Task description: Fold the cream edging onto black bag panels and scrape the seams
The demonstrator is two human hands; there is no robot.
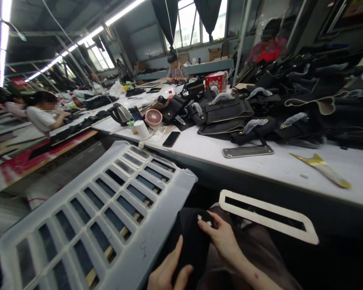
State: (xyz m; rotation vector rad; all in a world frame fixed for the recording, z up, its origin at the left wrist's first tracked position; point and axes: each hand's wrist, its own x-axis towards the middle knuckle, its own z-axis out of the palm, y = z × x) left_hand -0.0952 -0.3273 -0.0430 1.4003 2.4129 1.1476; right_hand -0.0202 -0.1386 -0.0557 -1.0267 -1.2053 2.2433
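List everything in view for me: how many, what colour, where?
Soft-looking sheet material: one piece, black, lower centre
Flat slotted panel: one, pale grey, left foreground
Flat oblong frame: one, off-white, lower right
Long worktable: one, white-topped, centre to right
Flat rectangular phone: one, black, table's near edge
Round fan: one, pink, behind phone
Shiny kettle: one, silver and black, left of fan
Handled bags: many, black, heaped on table
Boxy patterned carton: one, red, behind bags
Co-workers: several, mixed clothing, background
Tube lights: several, white, overhead
Left hand: one, bare, at material's left
Right hand: one, bare, at material's right
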